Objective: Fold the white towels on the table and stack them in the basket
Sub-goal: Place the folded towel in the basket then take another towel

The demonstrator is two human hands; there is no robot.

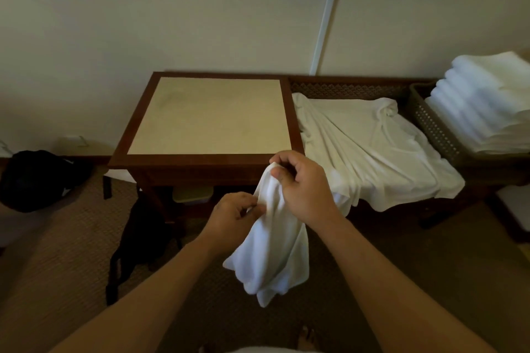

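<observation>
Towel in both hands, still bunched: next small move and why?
Probably slide the left hand along the edge to find a second corner and pull the towel open. It hangs crumpled below both hands; the right hand already pinches its top, and the table just ahead has bare surface to lay it flat on.

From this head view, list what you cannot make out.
- Brown woven plastic basket: right side cut off by the frame edge; its stack of folded white towels hides the inside.
- Crumpled white towel held by both hands: its top corner is hidden by the right hand fingers.
</observation>
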